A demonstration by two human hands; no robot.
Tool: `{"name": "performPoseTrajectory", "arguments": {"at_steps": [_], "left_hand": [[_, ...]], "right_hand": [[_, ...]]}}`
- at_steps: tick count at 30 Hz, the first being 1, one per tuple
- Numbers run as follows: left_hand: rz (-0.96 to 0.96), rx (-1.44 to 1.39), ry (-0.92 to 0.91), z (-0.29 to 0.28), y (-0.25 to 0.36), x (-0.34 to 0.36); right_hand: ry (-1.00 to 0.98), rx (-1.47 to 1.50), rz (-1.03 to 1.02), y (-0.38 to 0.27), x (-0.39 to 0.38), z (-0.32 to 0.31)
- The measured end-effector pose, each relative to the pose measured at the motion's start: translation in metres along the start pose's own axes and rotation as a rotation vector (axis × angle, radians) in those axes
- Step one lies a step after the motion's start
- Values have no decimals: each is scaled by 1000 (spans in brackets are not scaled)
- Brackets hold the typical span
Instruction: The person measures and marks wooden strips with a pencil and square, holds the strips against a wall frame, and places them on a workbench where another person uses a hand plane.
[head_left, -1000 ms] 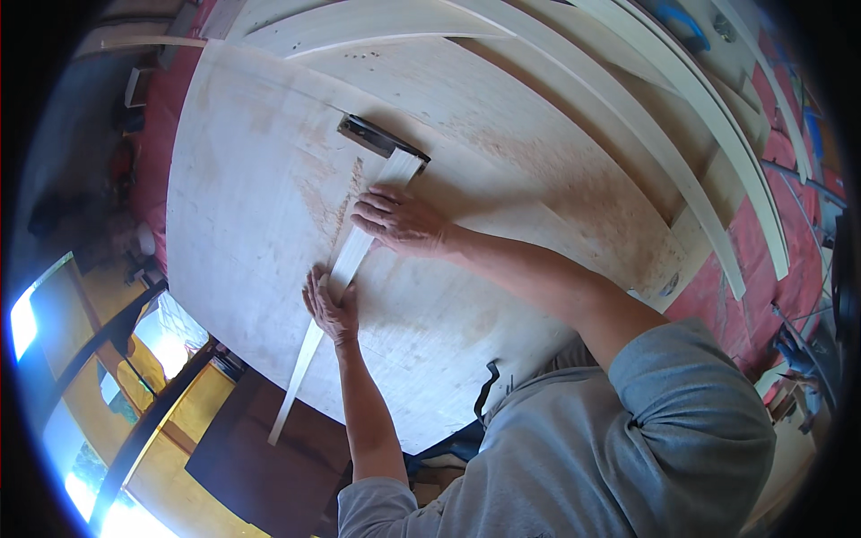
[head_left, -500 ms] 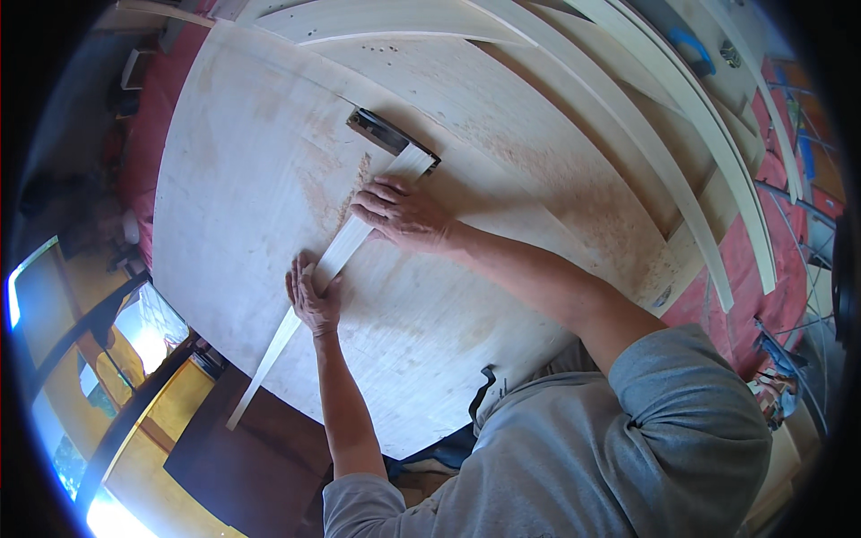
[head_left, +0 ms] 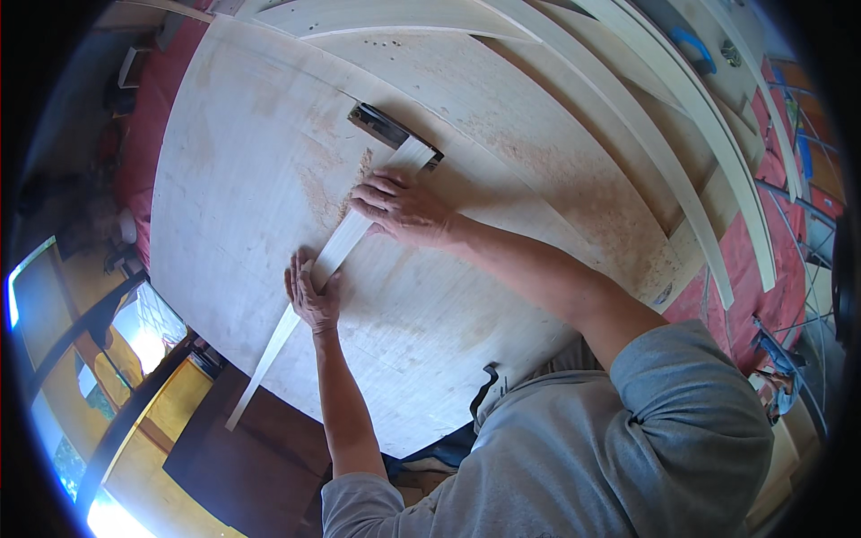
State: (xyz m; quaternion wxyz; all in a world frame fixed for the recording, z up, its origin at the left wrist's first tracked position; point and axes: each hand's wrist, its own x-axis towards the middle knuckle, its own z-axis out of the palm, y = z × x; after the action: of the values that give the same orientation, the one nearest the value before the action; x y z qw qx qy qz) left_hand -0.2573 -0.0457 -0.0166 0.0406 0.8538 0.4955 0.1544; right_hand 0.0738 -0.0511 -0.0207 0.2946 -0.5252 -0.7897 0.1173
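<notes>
Right hand [head_left: 404,208] lies flat, fingers spread and pressing down on the pale wood strip [head_left: 345,244], just short of where the strip's upper end meets a dark metal tool [head_left: 392,131] set in the board. Nothing is gripped there; the palm simply pins the strip to the surface. Left hand [head_left: 311,294] sits lower on the same strip, fingers open and laid over it, thumb on one edge, again bearing down and not closed around it.

Compared with a second ago, the strip has slid up along the board: less of its lower tail hangs past the near edge, and the left hand has moved up with it, closer to the right. The right hand has barely moved from its spot beside the tool. That reads to me as the strip being fed forward into the tool in short pushes, with a fair length yet to go.

A patch of reddish sawdust [head_left: 336,179] lies on the board just left of the right hand. The strip runs diagonally across a big rounded plywood table [head_left: 502,134]. Beyond it, several long curved wooden slats [head_left: 664,152] arc across the upper right, over a red surface [head_left: 780,260].
</notes>
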Motion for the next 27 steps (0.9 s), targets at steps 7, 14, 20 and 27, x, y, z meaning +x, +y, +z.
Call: {"name": "performPoseTrajectory", "arguments": {"at_steps": [7,14,20,27], "left_hand": [[-4,5,-3,0,1,1],[-1,-1,-7,0,-1,2],[9,-5,8,1,-3,4],[1,9,-1,2,-6,6]], "right_hand": [[-8,-1,5,1,2,2],[-6,-5,-5,3,3,2],[5,-22,-12,4,7,2],[13,4,-4,5,9,6]]}}
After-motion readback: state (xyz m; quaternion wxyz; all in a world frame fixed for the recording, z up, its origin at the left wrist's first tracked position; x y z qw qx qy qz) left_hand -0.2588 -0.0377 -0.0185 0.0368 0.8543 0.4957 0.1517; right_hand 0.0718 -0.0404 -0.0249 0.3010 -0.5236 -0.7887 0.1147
